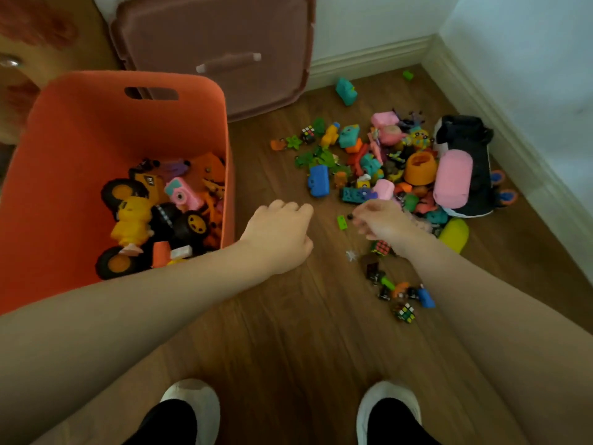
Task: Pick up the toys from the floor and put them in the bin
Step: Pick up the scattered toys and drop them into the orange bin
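Note:
The orange bin [80, 130] stands on the floor at the left, holding a yellow truck [141, 200], a pink toy camera [181, 194] and other toys. A heap of small colourful toys [362, 162] lies on the wooden floor to the right. My left hand [279, 232] hovers just right of the bin with its fingers curled under, palm hidden. My right hand [383, 220] is at the near edge of the heap and pinches a small dark toy [349, 216] at its fingertips. A green brick [342, 221] lies just beside it.
A black and pink plush [462, 168] sits by the right wall. More small toys and a puzzle cube [403, 312] lie under my right forearm. The bin's dusky pink lid [218, 49] leans on the back wall. My slippered feet [192, 406] are at the bottom.

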Demonstrator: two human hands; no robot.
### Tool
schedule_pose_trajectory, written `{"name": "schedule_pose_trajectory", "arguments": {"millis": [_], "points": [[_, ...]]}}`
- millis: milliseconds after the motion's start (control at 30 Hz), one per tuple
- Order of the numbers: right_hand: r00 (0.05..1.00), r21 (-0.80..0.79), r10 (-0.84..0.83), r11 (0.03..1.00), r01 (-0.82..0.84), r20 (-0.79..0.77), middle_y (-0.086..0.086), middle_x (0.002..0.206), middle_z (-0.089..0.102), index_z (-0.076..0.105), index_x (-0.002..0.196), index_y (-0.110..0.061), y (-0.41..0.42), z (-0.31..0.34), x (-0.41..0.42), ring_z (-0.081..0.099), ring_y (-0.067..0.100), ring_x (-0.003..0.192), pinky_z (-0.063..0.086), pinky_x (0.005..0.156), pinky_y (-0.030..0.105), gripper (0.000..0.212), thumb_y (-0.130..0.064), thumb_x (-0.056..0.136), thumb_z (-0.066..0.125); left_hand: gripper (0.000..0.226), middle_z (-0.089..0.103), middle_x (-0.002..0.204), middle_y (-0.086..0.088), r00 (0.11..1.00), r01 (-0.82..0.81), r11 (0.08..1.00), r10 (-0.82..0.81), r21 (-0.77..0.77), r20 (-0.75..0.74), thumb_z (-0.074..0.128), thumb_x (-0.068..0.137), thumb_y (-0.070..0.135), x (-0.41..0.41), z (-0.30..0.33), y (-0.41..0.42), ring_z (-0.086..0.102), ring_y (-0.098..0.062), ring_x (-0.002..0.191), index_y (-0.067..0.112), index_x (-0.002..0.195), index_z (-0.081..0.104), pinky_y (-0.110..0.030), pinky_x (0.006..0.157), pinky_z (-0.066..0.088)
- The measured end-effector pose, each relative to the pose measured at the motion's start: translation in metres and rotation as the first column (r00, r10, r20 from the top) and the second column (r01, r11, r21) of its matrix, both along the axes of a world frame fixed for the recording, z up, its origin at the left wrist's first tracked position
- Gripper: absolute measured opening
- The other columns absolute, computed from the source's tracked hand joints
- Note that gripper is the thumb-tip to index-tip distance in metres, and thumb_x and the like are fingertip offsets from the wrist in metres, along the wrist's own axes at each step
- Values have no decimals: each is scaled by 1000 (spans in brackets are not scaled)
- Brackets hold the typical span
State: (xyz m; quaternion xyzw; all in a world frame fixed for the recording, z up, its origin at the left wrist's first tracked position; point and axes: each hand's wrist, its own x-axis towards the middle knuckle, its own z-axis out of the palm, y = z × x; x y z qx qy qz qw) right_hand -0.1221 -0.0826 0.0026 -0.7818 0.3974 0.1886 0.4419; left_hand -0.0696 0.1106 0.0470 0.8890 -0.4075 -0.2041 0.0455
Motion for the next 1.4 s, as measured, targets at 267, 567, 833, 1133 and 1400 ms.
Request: {"name": "schedule_pose_trajectory", "arguments": {"millis": [267,567,833,1133,1400], "points": [[905,-167,360,901,-400,-227,11,129,54,57,120,-9,-47,-70,-64,52,28,114,39,86,29,31,-16,99,35,73,22,150,-15,979,-107,917,164,385,-120,42,88,-3,12,-83,-50,43,-36,124,23,149,10,-41,86,46],[871,-322,435,811,-489,-227,12,131,36,39,132,-16,-38,-100,-72,56,31,97,47,77,36,46,-35,92,53,57,14,150,-14,913,-285,908,355,306,-203,41,97,22,11,-155,-43,38,-34,125,28,147,15,-43,94,43],[724,-289,649,664,-690,-236,8,136,33,45,125,-16,-19,-115,-75,43,27,117,46,90,39,33,-21,93,51,30,43,125,-14,957,-198,936,249,290,-151,50,94,26,9,-168,-67,47,-31,111,9,119,49,-39,87,44],[975,-225,-57,969,106,213,3,65,49,50,88,-10,-51,-98,-100,43,16,56,36,53,32,9,-5,89,43,30,45,121,-7,969,-186,981,194,60,-152,46,92,11,-6,-173,-69,46,-26,113,14,121,47,-38,88,46],[920,-283,340,879,-385,-195,5,99,53,50,112,-15,-49,-108,-119,54,20,87,41,69,30,31,-35,90,57,35,42,121,-13,967,-238,966,245,102,-66,48,90,14,-11,-180,-36,42,-31,112,14,125,46,-40,91,39]]}}
